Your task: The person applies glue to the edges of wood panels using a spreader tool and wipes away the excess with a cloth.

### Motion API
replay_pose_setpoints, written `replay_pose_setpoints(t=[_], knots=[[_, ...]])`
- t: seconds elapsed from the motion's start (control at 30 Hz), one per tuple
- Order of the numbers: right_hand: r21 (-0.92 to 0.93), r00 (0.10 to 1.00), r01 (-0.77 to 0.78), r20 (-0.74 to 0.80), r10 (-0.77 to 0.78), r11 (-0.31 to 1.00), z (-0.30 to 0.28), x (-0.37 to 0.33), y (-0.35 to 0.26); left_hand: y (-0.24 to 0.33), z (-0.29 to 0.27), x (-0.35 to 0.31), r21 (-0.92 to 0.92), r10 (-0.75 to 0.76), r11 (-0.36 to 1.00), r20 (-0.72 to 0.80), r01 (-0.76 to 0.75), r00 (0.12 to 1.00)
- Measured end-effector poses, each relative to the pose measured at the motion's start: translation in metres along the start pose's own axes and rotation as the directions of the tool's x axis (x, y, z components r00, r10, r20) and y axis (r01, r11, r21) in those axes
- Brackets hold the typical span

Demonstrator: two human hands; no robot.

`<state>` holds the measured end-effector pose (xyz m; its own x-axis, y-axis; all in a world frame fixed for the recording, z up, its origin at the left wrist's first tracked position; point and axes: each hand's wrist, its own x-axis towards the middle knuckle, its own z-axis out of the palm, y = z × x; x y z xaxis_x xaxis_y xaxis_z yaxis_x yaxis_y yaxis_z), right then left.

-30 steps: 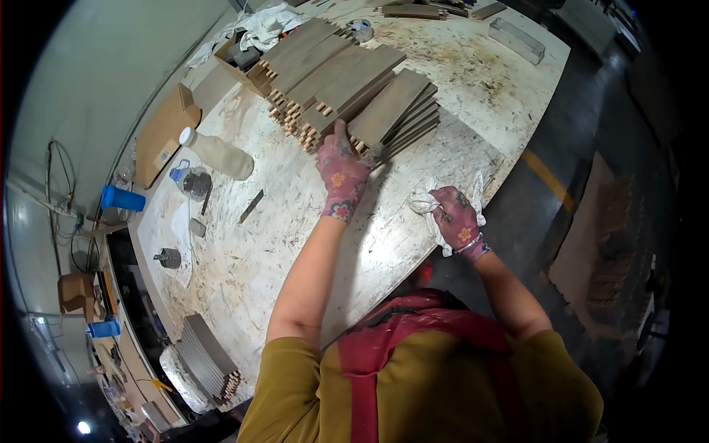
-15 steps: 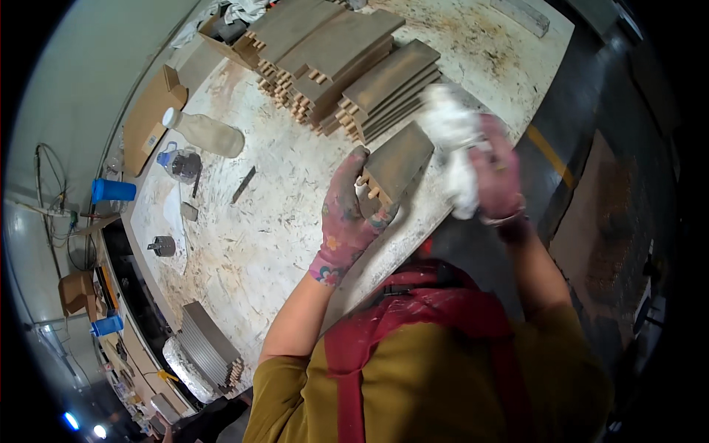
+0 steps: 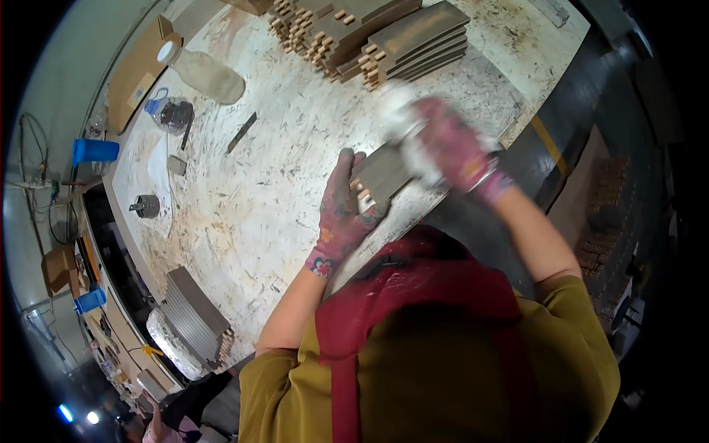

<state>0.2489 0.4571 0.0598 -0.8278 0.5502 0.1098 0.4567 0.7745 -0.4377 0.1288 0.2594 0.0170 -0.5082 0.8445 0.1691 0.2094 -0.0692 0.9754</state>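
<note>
Blue cup [image 3: 96, 152] at far left, just off the table [image 3: 258, 214], likely there to be out of the work area. Cardboard [image 3: 139, 77] near the table's back edge. Jug [image 3: 177, 116] and bottle [image 3: 207, 77] sit together on that side, probably to leave the front free. Lower down, a grey stack [image 3: 193, 314] lies against a wrapped pack [image 3: 168, 341], peg ends all one way, maybe for easy counting. Dark strip [image 3: 241, 133] lies loose mid-table.

Left hand [image 3: 342, 214] grips the board [image 3: 385, 171] at its peg end, thumb and fingers on opposite edges; looks like a steadying hold that leaves the broad face exposed. Board is at the table's front edge, near the body, presumably for reach.

Upper middle: big pile [image 3: 369, 21], pegs toward the left; smaller pile [image 3: 427, 40] just beside it, pegs the same way, likely to keep boards nested flat.

Cloth [image 3: 413, 151] bunched over the board's far end, clutched in the right hand [image 3: 454, 144]; blur hides exact finger placement. Bunching probably pads the palm.
</note>
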Motion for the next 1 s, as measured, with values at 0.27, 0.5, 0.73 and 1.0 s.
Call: replay_pose_setpoints(t=[0.27, 0.5, 0.73, 1.0], knots=[[-0.008, 0.922, -0.213, -0.333, 0.198, 0.977, 0.019, -0.012, 0.182, -0.031, -0.020, -0.007, 0.165, 0.170, 0.969, 0.096, -0.185, 0.981], [0.102, 0.861, 0.471, 0.165, -0.482, 0.876, 0.049, -0.028, -0.046, -0.016, -0.030, -0.010, 0.400, -0.006, 0.914, 0.185, -0.070, 0.983], [0.092, 0.933, -0.215, -0.273, 0.232, 0.972, 0.022, -0.002, 0.160, -0.028, -0.032, -0.014, 0.711, 0.160, 0.669, 0.147, -0.217, 0.976], [0.693, 0.851, -0.178, -0.248, 0.463, 0.699, -0.012, -0.026, 0.111, 0.013, -0.017, 0.007, 0.732, -0.104, 0.665, 0.283, -0.145, 0.953]])
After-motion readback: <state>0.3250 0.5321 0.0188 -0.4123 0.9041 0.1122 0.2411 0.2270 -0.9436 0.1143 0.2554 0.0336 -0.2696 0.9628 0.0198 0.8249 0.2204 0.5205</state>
